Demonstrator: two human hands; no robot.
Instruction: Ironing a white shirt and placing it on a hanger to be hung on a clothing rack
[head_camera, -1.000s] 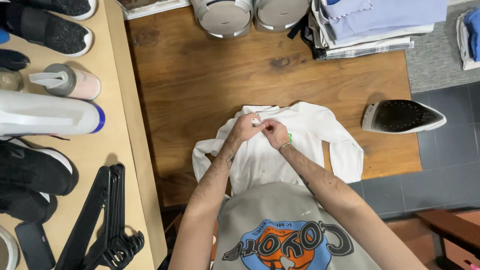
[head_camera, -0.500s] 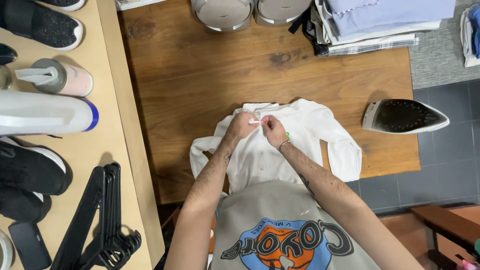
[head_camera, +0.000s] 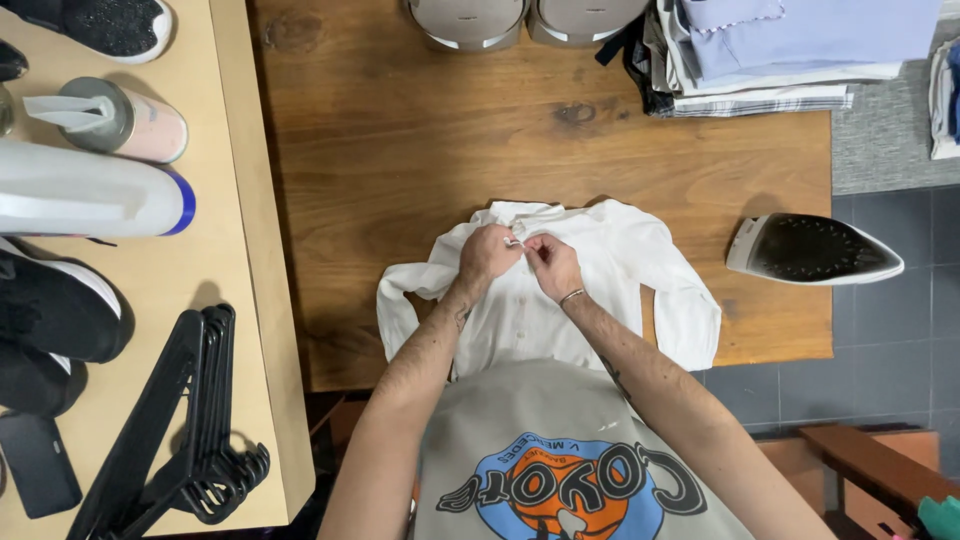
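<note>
A white long-sleeved shirt (head_camera: 620, 250) lies flat on the wooden table (head_camera: 420, 140), collar away from me, sleeves bent down at both sides. My left hand (head_camera: 487, 254) and my right hand (head_camera: 553, 265) meet at the shirt's front just below the collar. Both pinch the fabric of the button strip between thumb and fingers. The small piece between my fingertips is too small to make out.
An iron (head_camera: 812, 249) lies at the table's right edge. Folded clothes (head_camera: 780, 50) are stacked at the back right, two round grey speakers (head_camera: 470, 18) at the back. On the left shelf are black hangers (head_camera: 180, 420), shoes (head_camera: 55, 320), a white bottle (head_camera: 90, 205) and a spray bottle (head_camera: 110, 122).
My hands stay pinched on the shirt front, with small finger shifts. The green mark by my right hand is now covered. The view has drifted slightly.
</note>
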